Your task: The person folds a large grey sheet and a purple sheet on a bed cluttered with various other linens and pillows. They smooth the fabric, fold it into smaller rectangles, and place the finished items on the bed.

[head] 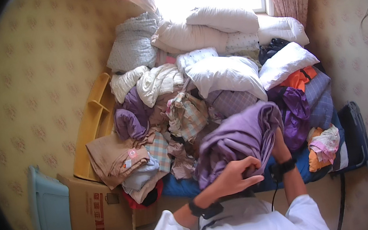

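A bundled purple cloth (232, 140) hangs in front of me over the near edge of the heaped bed. My right hand (279, 139) is at the cloth's right side, its fingers hidden behind the folds, with the fabric draped over it. My left hand (236, 178) lies against the lower front of the bundle, fingers bent and thumb apart; whether it pinches any fabric cannot be told. Both wrists wear black straps. Just beyond the bundle are a white pillow (227, 74), a plaid cushion (232, 100) and a checked cloth (187, 116).
Folded brown cloth (116, 155) and a yellow wooden shelf (84, 152) are at left, above a cardboard box (91, 207) and a blue plastic bin (51, 205). Dark purple fabric (291, 111) and a folded metal-framed item (354, 138) are at right. Quilts (194, 35) lie under the window.
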{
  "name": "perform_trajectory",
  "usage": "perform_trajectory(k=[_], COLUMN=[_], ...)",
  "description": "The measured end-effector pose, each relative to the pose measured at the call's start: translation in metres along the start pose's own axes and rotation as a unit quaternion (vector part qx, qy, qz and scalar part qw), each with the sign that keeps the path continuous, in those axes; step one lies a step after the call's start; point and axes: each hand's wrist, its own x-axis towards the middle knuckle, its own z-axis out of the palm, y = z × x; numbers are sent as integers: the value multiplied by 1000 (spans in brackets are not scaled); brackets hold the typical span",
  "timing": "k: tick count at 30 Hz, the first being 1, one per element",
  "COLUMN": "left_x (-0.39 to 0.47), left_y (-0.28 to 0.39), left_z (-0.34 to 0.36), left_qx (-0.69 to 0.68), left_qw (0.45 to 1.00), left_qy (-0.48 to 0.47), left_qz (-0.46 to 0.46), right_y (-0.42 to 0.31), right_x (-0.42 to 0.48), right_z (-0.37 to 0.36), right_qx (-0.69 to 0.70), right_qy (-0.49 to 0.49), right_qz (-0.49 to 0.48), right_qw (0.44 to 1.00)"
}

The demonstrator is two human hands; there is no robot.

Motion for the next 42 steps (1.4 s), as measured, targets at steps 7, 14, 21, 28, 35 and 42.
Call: perform_trajectory(k=[7,14,21,28,35,42], left_x=[-51,-32,-69,-117,-101,-145], left_y=[21,-177,-373,-408,-223,-211], left_z=[-123,-62,43,24,-59,-35], left_qx=[258,-306,-38,-327,-330,-69], left_qw=[925,920,885,751,864,914], left_qy=[224,58,34,12,152,159], left_qz=[165,-238,-463,-574,-349,-367], right_y=[-22,82,110,84,143,136], right_x=[19,-3,-74,-132,-233,-105], right_z=[57,11,-46,-106,-283,-179], right_qx=[-125,-203,-265,-138,-13,1], right_qy=[-56,6,-38,112,164,203], right_qz=[58,191,265,219,277,448], right_qw=[989,960,926,959,947,871])
